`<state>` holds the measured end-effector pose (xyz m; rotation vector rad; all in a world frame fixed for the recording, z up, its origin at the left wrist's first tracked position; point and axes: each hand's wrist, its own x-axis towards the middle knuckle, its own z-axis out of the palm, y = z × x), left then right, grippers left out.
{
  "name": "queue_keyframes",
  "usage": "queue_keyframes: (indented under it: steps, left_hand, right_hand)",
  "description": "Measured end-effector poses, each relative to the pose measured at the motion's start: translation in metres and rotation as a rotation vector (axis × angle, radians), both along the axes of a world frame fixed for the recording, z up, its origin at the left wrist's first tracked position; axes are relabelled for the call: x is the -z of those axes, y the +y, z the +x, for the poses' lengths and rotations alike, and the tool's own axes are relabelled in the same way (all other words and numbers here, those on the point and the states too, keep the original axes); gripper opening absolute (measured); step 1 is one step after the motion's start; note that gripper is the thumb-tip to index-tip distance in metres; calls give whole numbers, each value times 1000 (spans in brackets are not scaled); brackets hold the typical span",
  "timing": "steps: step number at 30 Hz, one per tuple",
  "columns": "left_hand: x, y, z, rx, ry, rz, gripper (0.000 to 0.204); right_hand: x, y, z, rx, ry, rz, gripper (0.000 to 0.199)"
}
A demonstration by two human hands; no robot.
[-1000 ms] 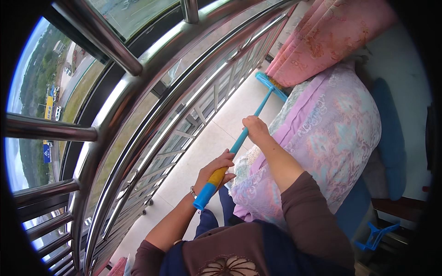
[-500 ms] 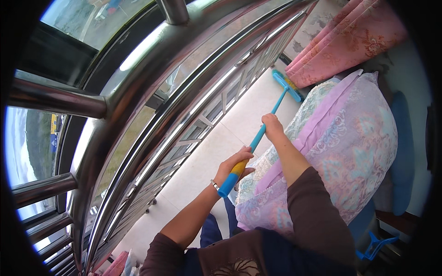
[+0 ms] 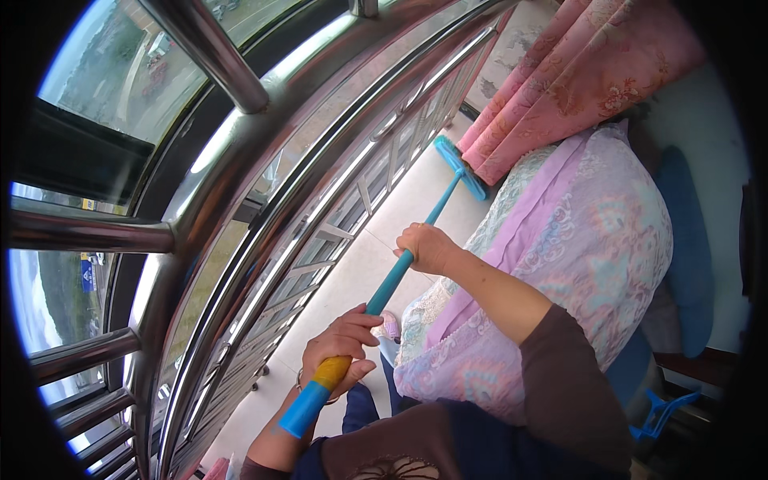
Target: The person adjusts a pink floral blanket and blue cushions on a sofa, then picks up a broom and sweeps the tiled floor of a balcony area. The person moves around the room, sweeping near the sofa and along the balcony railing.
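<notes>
A broom (image 3: 390, 283) with a teal-blue handle slants from my body toward the far right. Its blue head (image 3: 462, 167) rests on the pale tiled floor against the hem of a pink curtain (image 3: 552, 104). Higher on the shaft, my right hand (image 3: 428, 247) is closed in a fist around it. My left hand (image 3: 340, 346) holds the handle lower, just above the yellow band, with the thumb along one side and the fingers over the other. The blue handle end sticks out past my left wrist, which wears a bracelet.
A metal railing (image 3: 240, 176) curves along the left, in front of windows. On my right stands a bulky thing under a floral cover with lilac trim (image 3: 560, 240), close to my right arm. A blue plastic item (image 3: 662, 412) lies at the lower right. Pale floor tiles (image 3: 352, 276) run between railing and cover.
Both hands and the broom have shifted left and back toward my body. The broom head has slid nearer along the curtain's hem. My view has turned slightly.
</notes>
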<state>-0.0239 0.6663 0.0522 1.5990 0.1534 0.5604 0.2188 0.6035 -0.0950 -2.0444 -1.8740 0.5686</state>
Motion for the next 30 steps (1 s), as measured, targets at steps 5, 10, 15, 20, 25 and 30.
queue_keyframes:
  steps: [5, 10, 15, 20, 25, 30]
  left_hand:
    - [70, -5, 51, 44, 81, -177, 18]
    - [116, -9, 89, 99, 190, -281, 23]
    - [131, -40, 82, 22, 308, -359, 27]
    - [129, -32, 91, 51, 271, -279, 27]
    - [132, -12, 108, 23, 236, -279, 26]
    - [144, 1, 122, 36, 230, -200, 26]
  right_hand:
    - [46, -3, 69, 159, -89, -59, 14]
    - [85, -14, 110, 238, -161, -114, 5]
    - [118, -34, 106, 273, -182, -162, 7]
    - [123, -35, 112, 351, -156, -40, 5]
    - [122, -17, 125, 388, -169, -46, 7]
    - [127, -6, 136, 428, -173, -45, 9]
